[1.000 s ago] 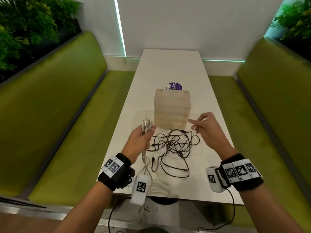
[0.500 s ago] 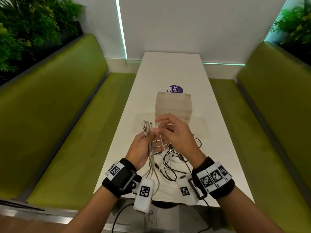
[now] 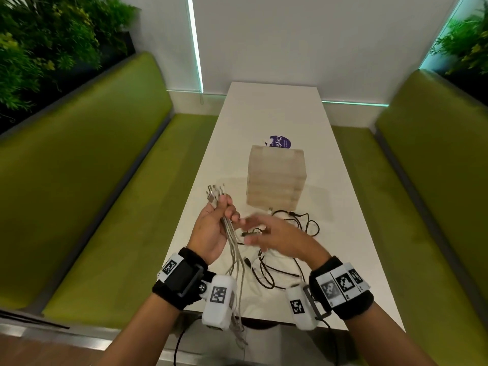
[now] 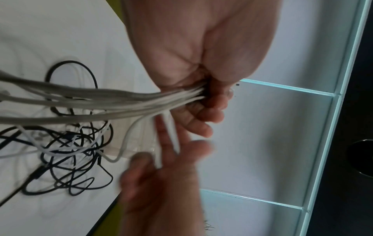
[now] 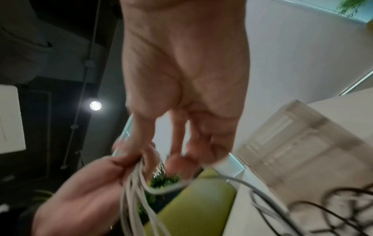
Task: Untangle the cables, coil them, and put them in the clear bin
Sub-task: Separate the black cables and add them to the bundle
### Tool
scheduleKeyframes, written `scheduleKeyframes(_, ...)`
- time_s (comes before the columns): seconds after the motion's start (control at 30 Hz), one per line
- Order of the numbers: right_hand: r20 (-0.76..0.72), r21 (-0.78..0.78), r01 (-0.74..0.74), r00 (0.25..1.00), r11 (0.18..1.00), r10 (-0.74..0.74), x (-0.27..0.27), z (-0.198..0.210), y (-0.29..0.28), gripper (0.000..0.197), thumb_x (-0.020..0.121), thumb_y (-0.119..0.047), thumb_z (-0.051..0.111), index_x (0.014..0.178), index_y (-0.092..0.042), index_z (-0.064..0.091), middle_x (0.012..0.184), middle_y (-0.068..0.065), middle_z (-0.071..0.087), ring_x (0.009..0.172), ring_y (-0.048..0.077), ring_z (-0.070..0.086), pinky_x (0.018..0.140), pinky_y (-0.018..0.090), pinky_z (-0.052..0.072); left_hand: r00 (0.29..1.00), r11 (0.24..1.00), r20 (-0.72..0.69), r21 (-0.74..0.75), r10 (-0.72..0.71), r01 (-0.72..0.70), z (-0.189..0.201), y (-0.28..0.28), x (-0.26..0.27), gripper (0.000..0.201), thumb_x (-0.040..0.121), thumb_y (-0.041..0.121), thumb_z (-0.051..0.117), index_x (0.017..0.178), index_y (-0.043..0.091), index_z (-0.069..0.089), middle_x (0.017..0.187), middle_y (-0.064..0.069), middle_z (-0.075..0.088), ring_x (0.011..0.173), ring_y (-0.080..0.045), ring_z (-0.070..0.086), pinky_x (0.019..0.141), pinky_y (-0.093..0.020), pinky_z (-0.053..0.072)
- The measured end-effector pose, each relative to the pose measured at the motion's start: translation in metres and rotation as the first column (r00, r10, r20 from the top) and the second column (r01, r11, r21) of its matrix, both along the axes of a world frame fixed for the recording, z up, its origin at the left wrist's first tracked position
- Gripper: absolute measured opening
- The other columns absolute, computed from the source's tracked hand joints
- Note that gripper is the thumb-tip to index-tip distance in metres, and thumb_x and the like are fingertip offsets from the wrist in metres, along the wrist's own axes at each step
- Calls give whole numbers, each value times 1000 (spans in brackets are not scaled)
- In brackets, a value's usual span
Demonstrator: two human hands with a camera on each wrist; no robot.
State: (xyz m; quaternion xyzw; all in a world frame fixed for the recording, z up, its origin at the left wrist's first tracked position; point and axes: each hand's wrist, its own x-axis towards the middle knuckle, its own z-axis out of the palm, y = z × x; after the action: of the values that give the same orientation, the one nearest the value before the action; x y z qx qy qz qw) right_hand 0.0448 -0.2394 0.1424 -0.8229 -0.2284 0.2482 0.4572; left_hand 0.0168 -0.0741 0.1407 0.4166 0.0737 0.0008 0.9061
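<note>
My left hand (image 3: 211,228) is raised over the table's near left and grips a bundle of white cables (image 3: 229,233), whose plugs stick up above the fist. The bundle hangs past my wrist, also seen in the left wrist view (image 4: 101,102). My right hand (image 3: 266,233) is blurred and close beside the left, fingers pointing at it. One white cable (image 4: 171,135) runs from the bundle between its fingers. A tangle of black cables (image 3: 280,262) with some white strands lies on the table under both hands. The clear bin (image 3: 276,178) stands just behind the tangle.
The long white table (image 3: 277,109) runs away from me between two green benches (image 3: 105,180). A purple sticker (image 3: 280,142) lies behind the bin. Plants line the ledges at both upper corners. The black tangle (image 4: 70,151) reaches near the table's front edge.
My right hand came from the right across to the left hand, met the bundle, and has now drawn slightly back toward the right. The left hand kept its grip.
</note>
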Motion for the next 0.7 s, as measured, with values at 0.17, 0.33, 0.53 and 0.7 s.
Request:
scheduleKeyframes(0.17, 31, -171, -140, 989, 975, 147, -3, -31, -9, 22, 98, -23, 47, 82, -19, 62, 72, -9, 60, 55, -5, 52, 56, 14, 41, 999, 999, 40, -31, 27, -26, 15, 22, 4, 26, 101, 23, 35, 81, 11, 47, 51, 6, 38, 39, -3, 29, 38, -15, 29)
scheduleKeyframes(0.33, 174, -133, 54, 984, 990, -31, 22, -49, -42, 26, 98, -27, 47, 76, -23, 59, 77, -9, 60, 70, -3, 53, 69, 16, 40, 992, 993, 49, 9, 120, -120, 18, 50, 7, 28, 101, 24, 35, 80, 12, 49, 50, 8, 40, 38, -2, 26, 37, -15, 23)
scheduleKeyframes(0.53, 184, 51, 250, 949, 967, -255, 31, -38, -40, 29, 98, -28, 47, 72, -20, 58, 67, -8, 54, 62, 7, 48, 61, 21, 39, 996, 919, 36, 385, 81, -88, 3, 34, 3, 31, 99, 33, 43, 85, 9, 57, 52, 9, 33, 43, -5, 24, 41, -18, 24)
scheduleKeyframes(0.7, 86, 337, 252, 951, 907, -296, 13, -5, -13, 33, 99, -24, 46, 70, -14, 57, 58, -3, 46, 49, 6, 39, 48, 15, 33, 992, 764, 4, 639, -126, 94, -6, -3, 4, 40, 78, 39, 66, 105, 10, 67, 54, 14, 43, 49, -9, 26, 43, -18, 27)
